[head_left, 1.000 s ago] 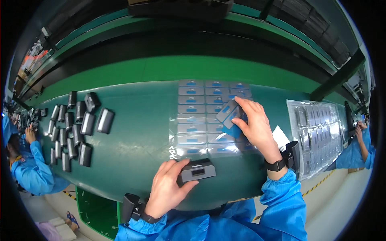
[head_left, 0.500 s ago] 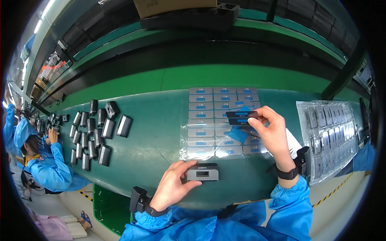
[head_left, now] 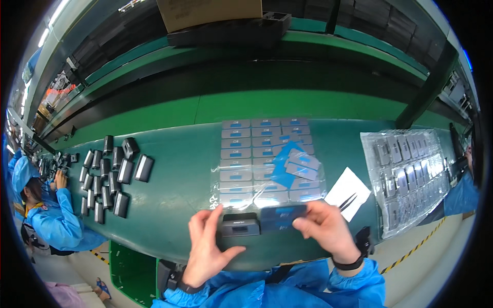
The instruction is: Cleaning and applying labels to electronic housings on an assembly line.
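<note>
My right hand pinches the edge of dark, flat rectangular panels bearing blue film strips, slightly blurred by motion. They are just right of a small grey and black box-shaped device with a dark window in its front. At the device's left side is my left hand, empty, its fingers and thumb spread around that end. I cannot tell whether a fingertip touches the device. Beyond both hands, a clear plastic sheet carries rows of grey panels with blue strips. Loose grey panels and blue film lie on its right part.
White paper with black tweezers lies to the right, before a plastic-wrapped pack of grey parts. Several black devices stand at left. Past them a co-worker works at the bench. A green bin is below.
My right hand has brought the panels down from above the sheet to beside the device. My left hand's fingers have opened from the device. The view has shifted slightly right.
</note>
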The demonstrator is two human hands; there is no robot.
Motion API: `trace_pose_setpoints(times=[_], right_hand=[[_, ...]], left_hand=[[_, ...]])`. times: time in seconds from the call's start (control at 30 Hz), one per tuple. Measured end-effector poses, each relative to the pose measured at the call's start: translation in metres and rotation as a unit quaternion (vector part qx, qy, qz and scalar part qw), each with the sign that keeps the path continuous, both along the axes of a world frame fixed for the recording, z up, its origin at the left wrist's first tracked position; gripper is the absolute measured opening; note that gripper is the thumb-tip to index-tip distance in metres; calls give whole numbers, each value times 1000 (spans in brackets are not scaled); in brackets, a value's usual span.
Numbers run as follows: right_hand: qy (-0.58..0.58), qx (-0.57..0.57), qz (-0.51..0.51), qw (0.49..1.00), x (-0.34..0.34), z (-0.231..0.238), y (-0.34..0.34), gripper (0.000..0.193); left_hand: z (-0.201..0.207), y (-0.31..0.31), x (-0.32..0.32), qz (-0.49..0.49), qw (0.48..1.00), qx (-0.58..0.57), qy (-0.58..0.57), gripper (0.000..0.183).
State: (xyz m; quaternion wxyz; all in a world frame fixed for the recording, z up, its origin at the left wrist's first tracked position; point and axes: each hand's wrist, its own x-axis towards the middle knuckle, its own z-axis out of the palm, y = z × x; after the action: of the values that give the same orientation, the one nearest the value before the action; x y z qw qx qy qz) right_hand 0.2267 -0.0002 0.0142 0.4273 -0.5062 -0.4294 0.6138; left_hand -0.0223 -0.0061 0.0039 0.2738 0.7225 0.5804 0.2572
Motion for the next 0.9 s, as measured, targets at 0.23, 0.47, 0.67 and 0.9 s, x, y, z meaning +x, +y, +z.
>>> trace_pose_setpoints(times=[0.23,0.47,0.67,0.9], right_hand=[[20,4,85,996,-34,-7,-20,42],[-84,439,104,889,-61,1,-41,22],[-159,508,202,822,-56,7,-43,30],[-438,647,102,615,-46,12,-49,32]], left_hand=[[11,-10,-6,-40,859,-256,-441,26],[-3,-29,-13,-51,698,-437,-565,17],[-9,-33,-18,-55,714,-457,-527,21],[5,-23,-22,-56,757,-443,-477,18]])
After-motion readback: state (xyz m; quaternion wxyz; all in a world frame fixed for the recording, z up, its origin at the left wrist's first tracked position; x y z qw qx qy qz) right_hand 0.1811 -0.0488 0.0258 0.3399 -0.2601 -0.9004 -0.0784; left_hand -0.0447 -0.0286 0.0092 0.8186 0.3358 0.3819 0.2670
